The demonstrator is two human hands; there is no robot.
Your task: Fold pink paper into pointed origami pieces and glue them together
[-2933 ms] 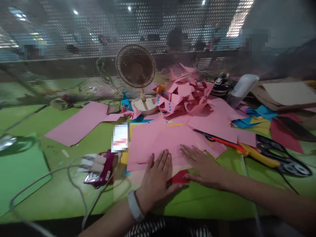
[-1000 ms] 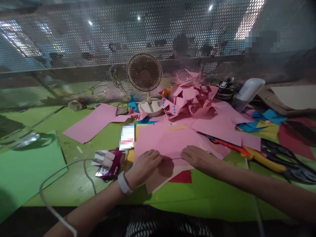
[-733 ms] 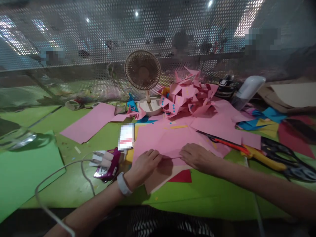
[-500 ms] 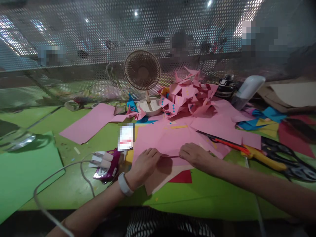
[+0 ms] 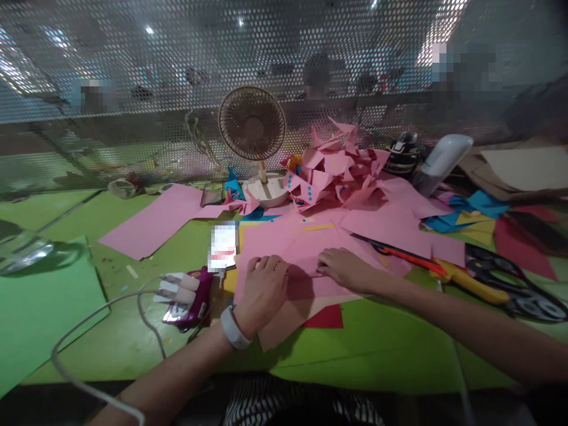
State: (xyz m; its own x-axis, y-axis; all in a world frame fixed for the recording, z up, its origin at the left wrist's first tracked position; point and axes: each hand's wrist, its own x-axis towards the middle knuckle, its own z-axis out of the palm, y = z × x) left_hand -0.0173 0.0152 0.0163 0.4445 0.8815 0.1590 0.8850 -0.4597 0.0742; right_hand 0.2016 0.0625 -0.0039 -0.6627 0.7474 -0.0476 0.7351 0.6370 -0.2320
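Observation:
Pink paper sheets [image 5: 275,236] lie stacked before me on the green table. My left hand [image 5: 265,290], with a pale band on its wrist, rests on the near left part of the pink paper, fingers bent and closed against it. My right hand [image 5: 344,269] is at the paper's near right, with curled fingertips gripping the sheet. The thumbs are largely hidden. Under my hands a paler pink sheet [image 5: 279,325] sticks out toward me, and a corner of red paper [image 5: 328,316] shows beside it.
A desk fan [image 5: 252,124] stands behind, beside a heap of cut pink paper [image 5: 337,168]. Yellow-and-red-handled shears [image 5: 470,284] and black scissors [image 5: 510,278] lie right. A phone [image 5: 223,245], a purple device with white plugs [image 5: 189,299] and green sheets [image 5: 48,307] are left.
My left hand has turned and moved slightly right over the paper, its fingers now pointing more forward. The right hand has shifted slightly left and up. The narrow raised edge between them no longer shows.

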